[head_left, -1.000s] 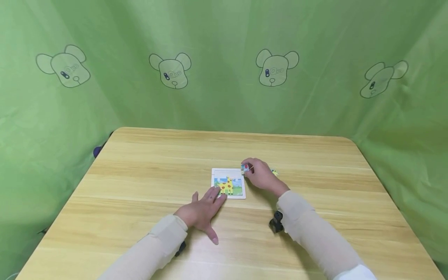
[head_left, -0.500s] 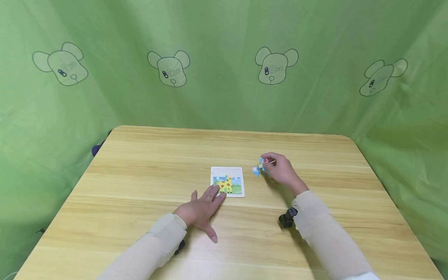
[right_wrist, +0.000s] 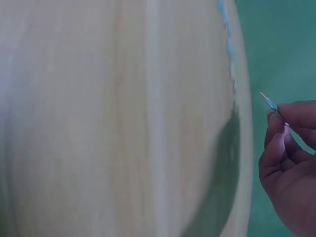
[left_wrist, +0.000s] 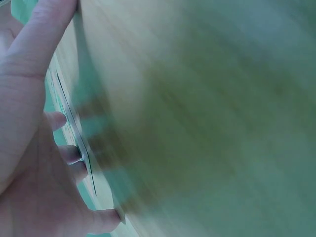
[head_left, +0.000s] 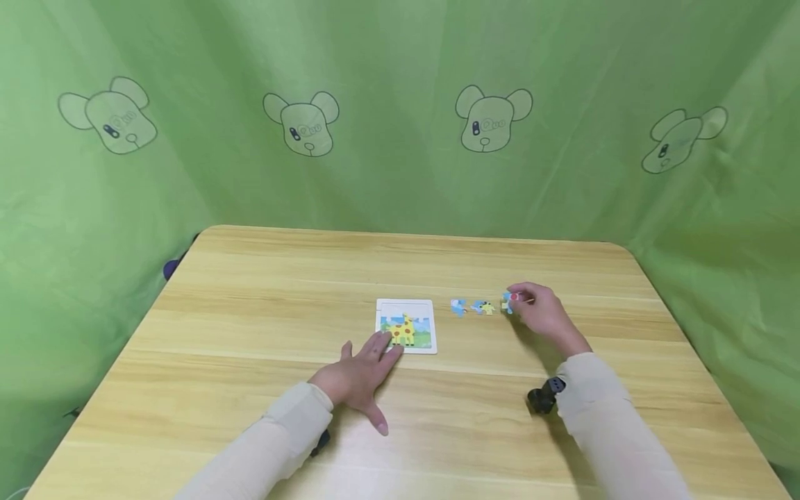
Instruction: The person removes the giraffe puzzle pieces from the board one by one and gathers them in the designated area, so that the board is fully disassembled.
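Note:
A white-framed jigsaw puzzle (head_left: 422, 332) with a yellow, red-spotted giraffe lies mid-table; pieces fill its lower part, and its upper strip is bare white. My left hand (head_left: 359, 378) rests with spread, straight fingers on the puzzle's lower left edge. To the right of the frame, my right hand (head_left: 545, 314) pinches a blue puzzle piece (head_left: 509, 301) with a red spot between thumb and fingers. In the right wrist view that piece (right_wrist: 271, 103) shows edge-on, off the table. Loose pieces, one blue (head_left: 459, 307) and others blue and yellow (head_left: 483, 307), lie between frame and right hand.
The wooden table (head_left: 300, 278) has rounded far corners. A green curtain (head_left: 400, 187) printed with bear heads hangs behind it and along both sides. A black wrist camera (head_left: 546, 396) sits under my right sleeve.
My right hand has moved right, away from the puzzle frame, carrying the red-spotted piece past the loose pieces, which are now uncovered. The left hand has stayed on the frame.

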`<state>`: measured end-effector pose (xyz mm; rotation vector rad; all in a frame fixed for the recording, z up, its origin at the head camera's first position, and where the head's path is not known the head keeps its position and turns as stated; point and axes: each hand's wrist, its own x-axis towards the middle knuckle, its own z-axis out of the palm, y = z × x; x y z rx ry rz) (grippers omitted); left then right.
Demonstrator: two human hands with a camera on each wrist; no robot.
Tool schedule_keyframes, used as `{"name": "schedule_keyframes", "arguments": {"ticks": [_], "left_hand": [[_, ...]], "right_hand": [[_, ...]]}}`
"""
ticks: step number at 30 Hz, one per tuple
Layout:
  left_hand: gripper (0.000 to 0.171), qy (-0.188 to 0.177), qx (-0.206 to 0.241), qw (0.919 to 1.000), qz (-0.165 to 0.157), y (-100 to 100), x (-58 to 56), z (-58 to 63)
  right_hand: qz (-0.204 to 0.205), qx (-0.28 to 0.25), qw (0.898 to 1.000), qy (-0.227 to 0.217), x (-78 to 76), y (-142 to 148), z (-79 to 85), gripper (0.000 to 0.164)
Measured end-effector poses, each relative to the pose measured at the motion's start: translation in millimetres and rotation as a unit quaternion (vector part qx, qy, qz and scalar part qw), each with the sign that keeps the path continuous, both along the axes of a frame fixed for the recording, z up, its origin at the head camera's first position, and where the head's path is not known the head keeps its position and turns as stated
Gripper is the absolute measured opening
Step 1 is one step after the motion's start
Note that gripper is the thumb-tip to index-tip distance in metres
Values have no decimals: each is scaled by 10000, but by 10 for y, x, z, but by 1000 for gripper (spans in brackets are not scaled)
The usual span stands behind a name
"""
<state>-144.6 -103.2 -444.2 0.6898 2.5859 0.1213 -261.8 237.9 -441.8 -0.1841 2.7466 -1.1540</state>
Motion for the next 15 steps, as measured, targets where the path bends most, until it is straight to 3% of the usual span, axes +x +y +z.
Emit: {"name": "schedule_keyframes", "arguments": {"ticks": [6,15], "left_hand": [[135,8,21,10000,-3,-11,6,4],[135,-3,92,10000,-24,-8,15,31]], "right_hand": [[94,463,9989,-17,-18,142,-106,32],[126,576,9978,-301,-98,152,-144,37]]}}
